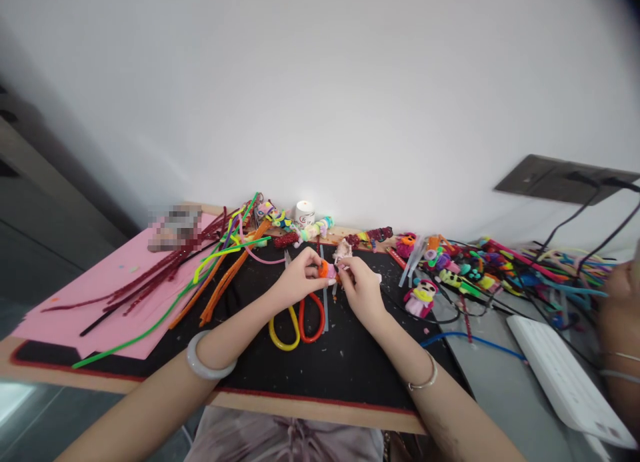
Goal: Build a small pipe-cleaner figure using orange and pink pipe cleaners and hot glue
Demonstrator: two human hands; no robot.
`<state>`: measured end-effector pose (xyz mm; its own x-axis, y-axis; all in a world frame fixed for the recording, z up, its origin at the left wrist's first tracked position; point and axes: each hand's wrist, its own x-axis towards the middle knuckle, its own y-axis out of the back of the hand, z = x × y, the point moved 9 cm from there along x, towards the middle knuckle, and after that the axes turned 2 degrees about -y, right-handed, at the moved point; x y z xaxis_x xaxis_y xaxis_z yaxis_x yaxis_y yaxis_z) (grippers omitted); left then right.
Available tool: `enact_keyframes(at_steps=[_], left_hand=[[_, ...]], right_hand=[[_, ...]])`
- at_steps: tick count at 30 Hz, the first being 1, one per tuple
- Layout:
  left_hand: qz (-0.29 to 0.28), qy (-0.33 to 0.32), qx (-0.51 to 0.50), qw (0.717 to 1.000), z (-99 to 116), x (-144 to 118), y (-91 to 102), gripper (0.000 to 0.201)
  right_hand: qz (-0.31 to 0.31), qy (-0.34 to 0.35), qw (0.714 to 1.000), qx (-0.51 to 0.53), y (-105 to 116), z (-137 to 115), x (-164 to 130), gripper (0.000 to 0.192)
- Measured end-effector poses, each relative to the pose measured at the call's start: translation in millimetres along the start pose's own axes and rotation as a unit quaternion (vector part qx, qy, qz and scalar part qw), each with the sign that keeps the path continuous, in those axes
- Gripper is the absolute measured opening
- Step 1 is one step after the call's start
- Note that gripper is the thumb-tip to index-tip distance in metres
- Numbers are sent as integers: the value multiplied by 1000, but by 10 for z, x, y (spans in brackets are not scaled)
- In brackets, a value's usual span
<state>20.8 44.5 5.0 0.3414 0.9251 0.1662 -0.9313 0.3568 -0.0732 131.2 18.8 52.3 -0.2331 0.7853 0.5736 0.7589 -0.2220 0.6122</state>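
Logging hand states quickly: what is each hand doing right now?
Left hand: closed, pinching the orange fuzzy piece.
Right hand: closed on the same piece.

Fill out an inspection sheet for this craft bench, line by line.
Surface: black mat on a wooden board, pink sheet at left.
Job's things: small orange and pink craft piece pinched between both hands.
Clutter: pipe cleaners, scissors, finished doll, bright scrap pile.
Grippers: left hand and right hand closed on the piece.
Cables: black leads from the wall socket; blue wire.
Surroundings: white wall, white keyboard, another person's arm at right.
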Motion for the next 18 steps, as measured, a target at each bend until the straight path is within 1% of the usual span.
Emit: enact_keyframes(at_steps=[3,6,12,18], left_hand=[[-15,-2,32,999,-13,-15,-28,36],[-14,-15,99,995,0,-29,-24,32],[4,-52,244,968,104,-48,3,32],[7,-64,312,948,177,-64,-2,33]], right_hand=[[-4,9,1000,-2,-6,-18,-1,10],[-7,27,1000,-5,-9,-54,2,10],[-24,47,999,-12,-24,-100,0,11],[-44,54,998,-11,-47,-131,-4,12]])
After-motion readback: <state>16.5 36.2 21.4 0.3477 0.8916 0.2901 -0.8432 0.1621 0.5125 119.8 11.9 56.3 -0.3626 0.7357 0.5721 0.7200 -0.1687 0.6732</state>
